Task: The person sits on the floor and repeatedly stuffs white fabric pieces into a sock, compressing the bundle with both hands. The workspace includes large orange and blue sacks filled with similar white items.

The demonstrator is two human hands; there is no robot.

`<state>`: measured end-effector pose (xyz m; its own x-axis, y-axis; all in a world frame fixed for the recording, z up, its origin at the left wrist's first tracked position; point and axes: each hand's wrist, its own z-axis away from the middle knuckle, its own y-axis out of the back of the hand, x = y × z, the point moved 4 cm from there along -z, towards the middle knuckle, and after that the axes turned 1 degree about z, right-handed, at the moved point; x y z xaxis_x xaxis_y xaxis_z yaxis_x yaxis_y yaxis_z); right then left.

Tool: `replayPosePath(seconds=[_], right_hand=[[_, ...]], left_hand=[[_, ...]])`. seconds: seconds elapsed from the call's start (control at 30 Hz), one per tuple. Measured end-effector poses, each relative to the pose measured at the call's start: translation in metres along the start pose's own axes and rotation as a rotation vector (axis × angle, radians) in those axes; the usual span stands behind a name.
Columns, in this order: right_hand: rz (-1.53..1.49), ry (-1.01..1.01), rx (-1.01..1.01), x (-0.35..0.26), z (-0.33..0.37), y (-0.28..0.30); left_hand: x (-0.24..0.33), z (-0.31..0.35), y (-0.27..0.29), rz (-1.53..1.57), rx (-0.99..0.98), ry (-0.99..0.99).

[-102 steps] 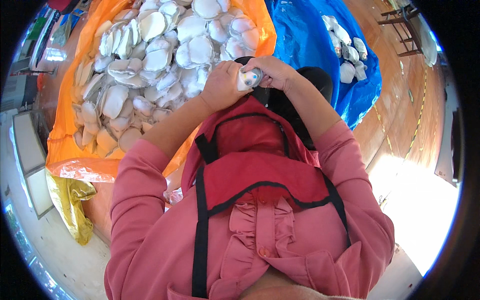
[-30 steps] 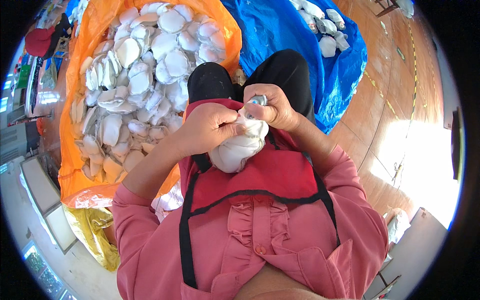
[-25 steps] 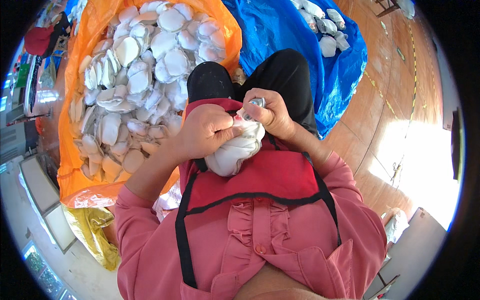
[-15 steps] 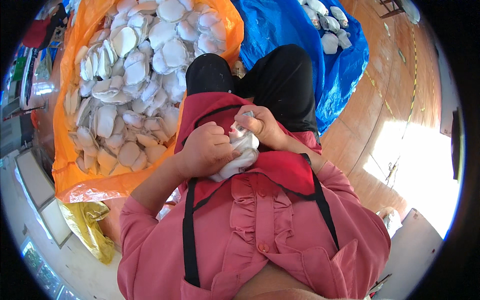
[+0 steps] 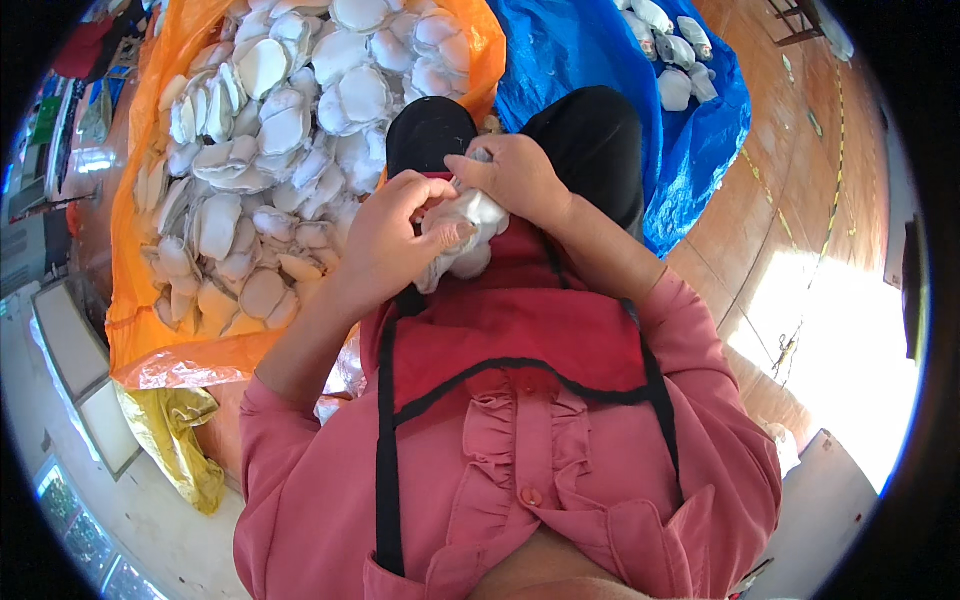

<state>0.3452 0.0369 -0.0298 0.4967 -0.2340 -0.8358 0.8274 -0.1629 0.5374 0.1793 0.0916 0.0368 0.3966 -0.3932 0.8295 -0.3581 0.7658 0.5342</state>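
A puffy white fabric piece (image 5: pixel 472 258), like a part of a soft toy, is held between both hands above my lap. My left hand (image 5: pixel 390 240) grips its left side, the thumb lying across the cloth and the fingers bent. My right hand (image 5: pixel 520 180) is closed on its upper end, knuckles up. Next to the right thumb a small grey bit (image 5: pixel 481 156) shows, too covered to name. The lower part of the white piece hangs free over my red apron (image 5: pixel 520 330).
On my left lies a large orange plastic bag (image 5: pixel 150 350) heaped with flat, rounded white fabric pieces (image 5: pixel 283 130). Ahead to the right, a blue plastic bag (image 5: pixel 560 60) holds several stuffed white pieces (image 5: pixel 676 90). A yellow sack (image 5: pixel 185 450) lies at lower left.
Both hands have moved up and away from my body, toward my knees, with the white fabric piece. My left fingers have loosened from a fist into a wider grip.
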Motion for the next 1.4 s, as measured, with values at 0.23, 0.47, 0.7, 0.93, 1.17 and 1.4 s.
replayPosePath(seconds=[0.23, 0.47, 0.7, 0.93, 1.17, 1.4], right_hand=[[-0.012, -0.025, -0.042, -0.011, -0.020, -0.016], [-0.284, 0.010, -0.458, 0.005, -0.024, -0.020], [-0.779, -0.112, -0.530, 0.043, 0.003, -0.035], [-0.566, -0.144, -0.494, 0.028, 0.006, -0.041], [-0.308, -0.041, -0.440, 0.035, -0.006, -0.050], [-0.265, 0.023, -0.319, 0.031, -0.003, -0.064]], left_hand=[[-0.036, -0.010, -0.002, 0.143, -0.005, 0.084], [-0.045, 0.003, -0.007, -0.016, 0.146, 0.005], [-0.068, 0.012, -0.013, -0.062, 0.317, -0.011], [-0.082, 0.016, -0.027, -0.135, 0.484, -0.022], [-0.088, 0.011, -0.034, -0.130, 0.556, 0.065], [-0.091, 0.019, -0.033, -0.127, 0.541, 0.038]])
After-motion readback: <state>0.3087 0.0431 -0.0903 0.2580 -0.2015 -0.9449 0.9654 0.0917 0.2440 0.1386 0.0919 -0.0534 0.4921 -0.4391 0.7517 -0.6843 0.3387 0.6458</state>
